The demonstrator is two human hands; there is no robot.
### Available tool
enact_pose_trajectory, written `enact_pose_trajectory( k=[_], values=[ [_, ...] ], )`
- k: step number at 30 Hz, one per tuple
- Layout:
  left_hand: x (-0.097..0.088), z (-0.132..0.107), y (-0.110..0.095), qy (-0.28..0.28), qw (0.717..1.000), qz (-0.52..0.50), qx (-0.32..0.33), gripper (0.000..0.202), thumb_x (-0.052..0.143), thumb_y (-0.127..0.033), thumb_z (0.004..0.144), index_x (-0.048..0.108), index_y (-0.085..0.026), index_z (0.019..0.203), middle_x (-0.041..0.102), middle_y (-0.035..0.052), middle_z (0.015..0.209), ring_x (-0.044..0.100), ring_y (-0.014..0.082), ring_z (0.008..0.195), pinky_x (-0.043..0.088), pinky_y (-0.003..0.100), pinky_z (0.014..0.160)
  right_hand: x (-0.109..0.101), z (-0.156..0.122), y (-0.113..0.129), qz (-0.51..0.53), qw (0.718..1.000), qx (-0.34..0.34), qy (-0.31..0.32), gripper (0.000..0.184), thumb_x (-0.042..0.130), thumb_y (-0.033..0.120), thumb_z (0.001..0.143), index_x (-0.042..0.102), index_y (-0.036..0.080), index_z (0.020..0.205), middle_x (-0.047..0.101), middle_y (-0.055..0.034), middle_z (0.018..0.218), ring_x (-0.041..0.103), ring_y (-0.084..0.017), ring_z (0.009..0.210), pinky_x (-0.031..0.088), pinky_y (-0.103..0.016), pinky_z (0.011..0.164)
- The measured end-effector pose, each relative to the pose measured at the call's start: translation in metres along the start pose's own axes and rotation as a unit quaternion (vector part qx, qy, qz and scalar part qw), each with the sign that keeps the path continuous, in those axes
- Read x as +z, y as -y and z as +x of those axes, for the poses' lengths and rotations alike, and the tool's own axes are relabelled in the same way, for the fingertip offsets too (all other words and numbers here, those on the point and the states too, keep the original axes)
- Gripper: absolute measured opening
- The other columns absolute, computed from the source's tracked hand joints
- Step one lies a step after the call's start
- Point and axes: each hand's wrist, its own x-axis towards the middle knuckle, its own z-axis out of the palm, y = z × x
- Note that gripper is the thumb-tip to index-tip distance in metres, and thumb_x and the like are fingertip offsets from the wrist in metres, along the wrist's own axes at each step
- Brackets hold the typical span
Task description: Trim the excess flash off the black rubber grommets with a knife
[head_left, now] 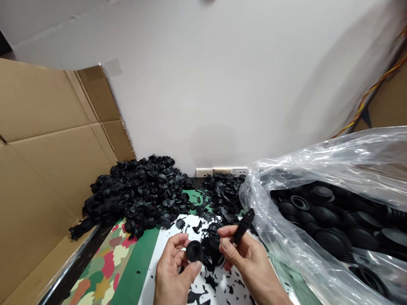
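Note:
My left hand (pixel 174 271) pinches a round black rubber part (pixel 194 250) between thumb and fingers, low in the middle of the view. My right hand (pixel 246 262) is closed round a black-handled tool (pixel 243 225) that points up and to the right, its tip near the rubber part. Black rubber scraps (pixel 212 283) lie on the white sheet (pixel 165 245) under my hands. A big heap of black ribbed rubber parts (pixel 136 195) sits behind to the left.
A clear plastic bag (pixel 333 178) full of black rubber parts fills the right side. Cardboard sheets (pixel 47 140) lean on the left. A smaller pile of trimmings (pixel 222 192) lies by the white wall with sockets (pixel 221 171). A patterned mat (pixel 104 262) covers the table.

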Motion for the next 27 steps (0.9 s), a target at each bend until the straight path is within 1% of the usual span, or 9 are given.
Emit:
enact_pose_trajectory(
  k=[3, 5, 6, 9, 14, 18, 21, 23, 27],
  values=[
    [-0.003, 0.002, 0.001, 0.042, 0.998, -0.005, -0.041, 0.031, 0.076, -0.032, 0.057, 0.066, -0.016, 0.083, 0.070, 0.0036, 0.060, 0.062, 0.0154, 0.053, 0.045, 0.023, 0.051, -0.002, 0.000, 0.000, -0.007, 1.000, -0.002, -0.001, 0.037, 0.068, 0.049, 0.067, 0.062, 0.016, 0.083, 0.058, -0.0011, 0.066, 0.053, -0.016, 0.055, 0.044, -0.027, 0.050],
    [-0.005, 0.003, 0.001, 0.056, 0.997, 0.009, -0.057, 0.033, 0.075, -0.040, 0.060, 0.067, -0.015, 0.081, 0.068, 0.0037, 0.050, 0.056, 0.0126, 0.045, 0.042, 0.021, 0.046, -0.001, -0.001, 0.002, -0.012, 1.000, -0.003, 0.001, 0.035, 0.067, 0.049, 0.067, 0.064, 0.016, 0.076, 0.060, -0.0020, 0.066, 0.053, -0.016, 0.052, 0.043, -0.028, 0.051],
    [-0.005, 0.003, 0.002, 0.060, 0.996, 0.014, -0.060, 0.035, 0.074, -0.042, 0.061, 0.068, -0.014, 0.081, 0.068, 0.0041, 0.049, 0.054, 0.0116, 0.043, 0.041, 0.020, 0.046, -0.001, -0.002, 0.003, -0.012, 1.000, -0.004, 0.006, 0.034, 0.067, 0.049, 0.067, 0.065, 0.015, 0.073, 0.060, -0.0021, 0.065, 0.053, -0.016, 0.052, 0.043, -0.029, 0.052],
    [-0.006, 0.004, 0.001, 0.080, 0.995, 0.018, -0.054, 0.037, 0.074, -0.046, 0.062, 0.070, -0.013, 0.078, 0.068, 0.0047, 0.049, 0.053, 0.0107, 0.044, 0.040, 0.019, 0.047, 0.001, -0.004, 0.007, 0.006, 1.000, -0.012, 0.011, 0.033, 0.069, 0.048, 0.066, 0.066, 0.015, 0.069, 0.058, -0.0013, 0.059, 0.053, -0.017, 0.053, 0.044, -0.030, 0.054],
    [-0.006, 0.005, 0.001, 0.104, 0.992, 0.011, -0.065, 0.037, 0.072, -0.048, 0.063, 0.071, -0.012, 0.074, 0.067, 0.0040, 0.047, 0.052, 0.0096, 0.045, 0.038, 0.017, 0.046, 0.003, -0.007, 0.009, 0.031, 0.999, -0.023, -0.011, 0.034, 0.072, 0.049, 0.062, 0.068, 0.016, 0.072, 0.059, -0.0014, 0.058, 0.054, -0.018, 0.055, 0.047, -0.033, 0.057],
    [-0.007, 0.005, 0.001, 0.130, 0.987, -0.007, -0.092, 0.039, 0.071, -0.049, 0.065, 0.070, -0.011, 0.074, 0.067, 0.0054, 0.047, 0.052, 0.0092, 0.042, 0.038, 0.016, 0.044, 0.003, -0.008, 0.011, 0.033, 0.999, -0.013, -0.031, 0.035, 0.073, 0.049, 0.062, 0.069, 0.017, 0.074, 0.060, -0.0011, 0.060, 0.057, -0.018, 0.055, 0.047, -0.031, 0.057],
    [-0.006, 0.005, 0.000, 0.145, 0.982, -0.030, -0.121, 0.038, 0.068, -0.050, 0.068, 0.067, -0.012, 0.071, 0.065, 0.0051, 0.046, 0.056, 0.0107, 0.043, 0.038, 0.016, 0.043, 0.004, -0.009, 0.014, 0.034, 0.998, -0.014, -0.042, 0.035, 0.073, 0.049, 0.062, 0.068, 0.017, 0.074, 0.061, -0.0009, 0.060, 0.057, -0.018, 0.055, 0.047, -0.031, 0.057],
    [-0.006, 0.004, -0.002, 0.143, 0.980, -0.044, -0.132, 0.039, 0.067, -0.050, 0.069, 0.066, -0.012, 0.068, 0.066, 0.0050, 0.050, 0.058, 0.0111, 0.044, 0.037, 0.016, 0.042, 0.005, -0.009, 0.016, 0.041, 0.998, -0.014, -0.044, 0.036, 0.073, 0.049, 0.061, 0.068, 0.016, 0.074, 0.061, -0.0013, 0.061, 0.057, -0.018, 0.054, 0.048, -0.031, 0.055],
    [-0.006, 0.004, -0.003, 0.139, 0.975, -0.068, -0.159, 0.039, 0.068, -0.049, 0.069, 0.065, -0.011, 0.067, 0.072, 0.0091, 0.069, 0.060, 0.0097, 0.041, 0.036, 0.016, 0.039, 0.005, -0.008, 0.014, 0.046, 0.998, -0.011, -0.038, 0.038, 0.073, 0.050, 0.062, 0.067, 0.015, 0.076, 0.061, -0.0021, 0.062, 0.058, -0.018, 0.054, 0.046, -0.029, 0.052]
  ],
)
